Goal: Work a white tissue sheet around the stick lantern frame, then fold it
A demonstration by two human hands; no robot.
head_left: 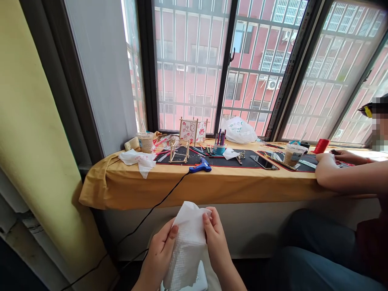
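Note:
A white, dimpled paper tissue (pixel 189 246) is held up between my two hands, below the front edge of the ledge. My left hand (pixel 160 246) pinches its left edge, thumb on the near face. On the other side my right hand (pixel 216 236) grips the upper right edge between thumb and fingers. Under the tissue, a white package with faint print (pixel 201 279) shows in part at my lap. Beyond my hands a blue glue gun (pixel 200 166) lies at the ledge's edge, its black cord hanging down to the left.
On the cloth-covered ledge (pixel 127 190) stand a stick frame (pixel 178 154), a decorated paper screen (pixel 188 131), a pen cup (pixel 218 149), drink cups (pixel 146 142), a phone (pixel 264 162) and crumpled tissue (pixel 142 161). At right, a co-worker's arm (pixel 351 176) rests on the ledge.

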